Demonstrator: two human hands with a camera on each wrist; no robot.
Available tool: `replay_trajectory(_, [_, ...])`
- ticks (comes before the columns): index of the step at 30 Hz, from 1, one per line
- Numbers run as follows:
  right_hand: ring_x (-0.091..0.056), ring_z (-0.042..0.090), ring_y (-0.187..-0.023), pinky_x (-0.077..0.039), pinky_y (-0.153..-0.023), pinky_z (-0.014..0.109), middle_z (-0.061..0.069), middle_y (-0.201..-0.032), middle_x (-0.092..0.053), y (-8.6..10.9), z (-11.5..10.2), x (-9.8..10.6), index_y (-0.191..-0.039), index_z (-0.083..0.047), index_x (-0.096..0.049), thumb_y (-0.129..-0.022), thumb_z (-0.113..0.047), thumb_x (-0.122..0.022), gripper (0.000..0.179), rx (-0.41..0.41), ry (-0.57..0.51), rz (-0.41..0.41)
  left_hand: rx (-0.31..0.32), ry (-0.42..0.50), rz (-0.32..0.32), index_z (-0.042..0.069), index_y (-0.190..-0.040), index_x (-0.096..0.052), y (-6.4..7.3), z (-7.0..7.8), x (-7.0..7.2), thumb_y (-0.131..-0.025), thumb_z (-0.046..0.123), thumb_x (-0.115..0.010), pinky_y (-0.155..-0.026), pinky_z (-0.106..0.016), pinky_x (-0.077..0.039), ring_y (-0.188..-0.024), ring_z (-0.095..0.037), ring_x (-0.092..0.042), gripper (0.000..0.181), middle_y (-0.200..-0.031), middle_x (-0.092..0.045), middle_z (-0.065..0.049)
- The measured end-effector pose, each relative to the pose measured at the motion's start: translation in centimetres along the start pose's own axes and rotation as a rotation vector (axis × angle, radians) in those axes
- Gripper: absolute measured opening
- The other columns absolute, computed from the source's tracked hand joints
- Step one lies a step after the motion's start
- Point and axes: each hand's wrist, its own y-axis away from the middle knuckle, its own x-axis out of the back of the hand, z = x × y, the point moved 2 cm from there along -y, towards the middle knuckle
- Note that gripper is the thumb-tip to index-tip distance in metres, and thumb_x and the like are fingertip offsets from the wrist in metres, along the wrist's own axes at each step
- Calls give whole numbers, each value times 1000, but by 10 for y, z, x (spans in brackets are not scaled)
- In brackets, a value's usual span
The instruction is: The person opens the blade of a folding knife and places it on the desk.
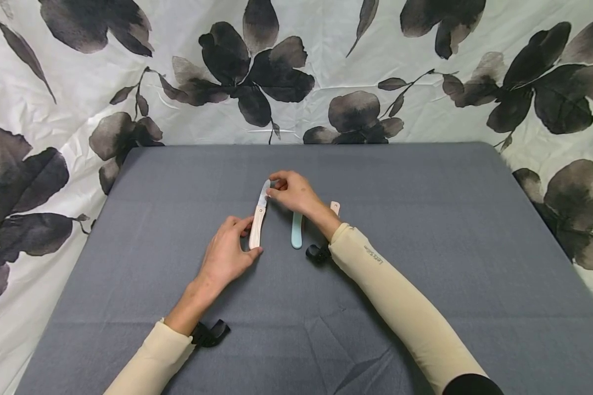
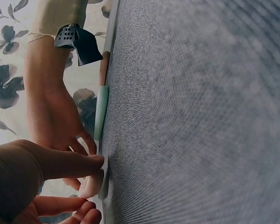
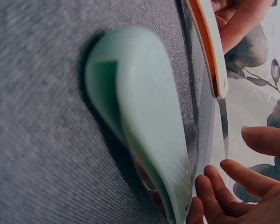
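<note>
At the middle of the table, covered in grey, finely woven cloth (image 1: 425,192), is an unfolded pocket knife with a smooth, cream-coloured, gently curved handle (image 1: 259,212). It points its narrow, silvery metal blade (image 1: 264,191) toward one o'clock and its handle end toward seven. From the right wrist, a vivid orange inner edge (image 3: 208,52) shows along the handle.

The left hand (image 1: 227,252), at seven o'clock of the knife, grips the handle between thumb and fingers. The right hand (image 1: 295,192), at the blade end, is loosely open; one fingertip touches the blade's tip while the thumb stands apart from it.

At four o'clock of the knife, a mint-green, smooth, round-ended handle (image 1: 296,233) lies on the cloth, a hollow channel along its side; its upper end is hidden under the right hand. At two o'clock of that, a pale peach, slim piece with a small hole in its rounded end (image 1: 334,207) shows beyond the right wrist, the rest covered.

Cream fabric sleeves (image 1: 400,296) cover both forearms, the right one printed with small lettering, and black moulded wrist mounts (image 1: 317,254) jut from the wrists. At twelve o'clock, a white, crinkled sheet with charcoal watercolour-like flowers (image 1: 321,60) hangs beyond the table.
</note>
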Motion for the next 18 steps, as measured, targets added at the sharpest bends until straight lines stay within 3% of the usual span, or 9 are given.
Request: replay_trajectory(18, [-60, 33, -120, -51, -102, 43, 20, -132, -62, -6, -3, -5, -144, -5, -62, -102, -27, -66, 48, 9, 203, -63, 19, -9, -38, 0, -142, -61, -1, -2, -4, -82, 12, -87, -91, -46, -52, -104, -28, -60, 67, -120, -63, -14])
